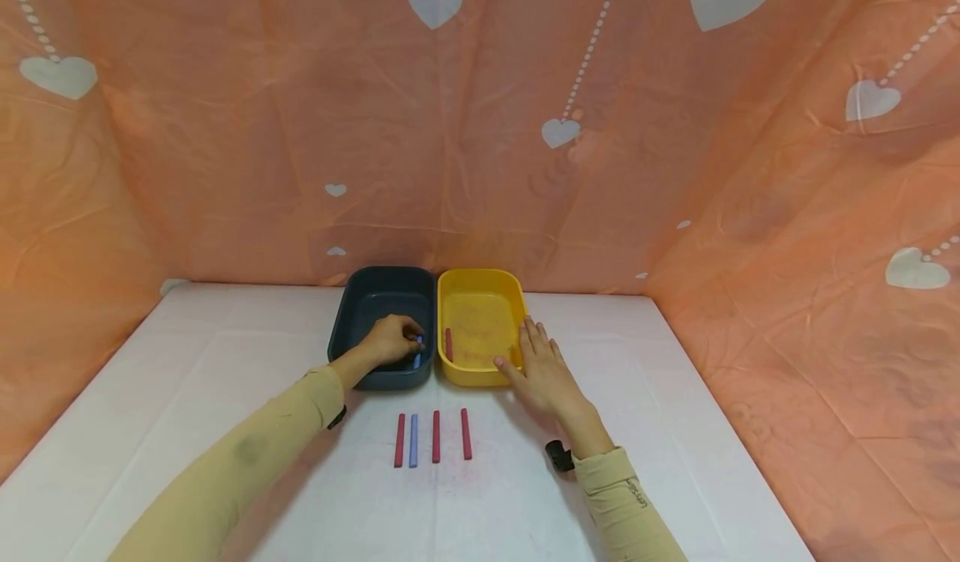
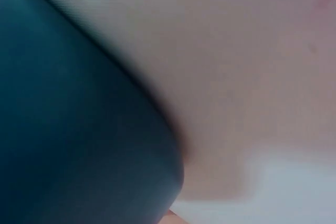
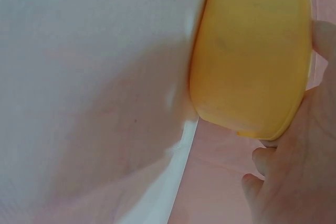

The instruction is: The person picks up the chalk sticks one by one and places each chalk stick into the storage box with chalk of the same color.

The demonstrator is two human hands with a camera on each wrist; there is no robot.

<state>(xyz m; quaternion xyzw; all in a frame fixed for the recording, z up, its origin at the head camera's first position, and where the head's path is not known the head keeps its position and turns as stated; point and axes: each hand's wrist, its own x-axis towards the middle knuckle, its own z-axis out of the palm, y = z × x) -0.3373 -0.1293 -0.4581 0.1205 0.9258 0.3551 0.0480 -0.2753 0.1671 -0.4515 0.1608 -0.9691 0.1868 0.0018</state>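
In the head view my left hand (image 1: 392, 338) reaches into the dark blue bin (image 1: 341, 320), its fingers pinching a blue chalk stick (image 1: 417, 360) near the bin's right wall. The fingers partly cover that stick. My right hand (image 1: 546, 377) rests against the right side of the yellow bin (image 1: 480, 377), fingers extended and thumb at the front rim. Inside the yellow bin a red chalk stick (image 1: 448, 344) lies along the left wall. The left wrist view shows the dark bin's outer wall (image 2: 79, 119) but no fingers.
In front of the bins lie a red chalk stick (image 1: 400, 440), a blue one (image 1: 413, 440), and two more red chalk sticks (image 1: 436, 437) on the white tabletop (image 1: 247, 337). Orange cloth (image 1: 480, 195) with white hearts hangs behind and at both sides. The bins stand side by side.
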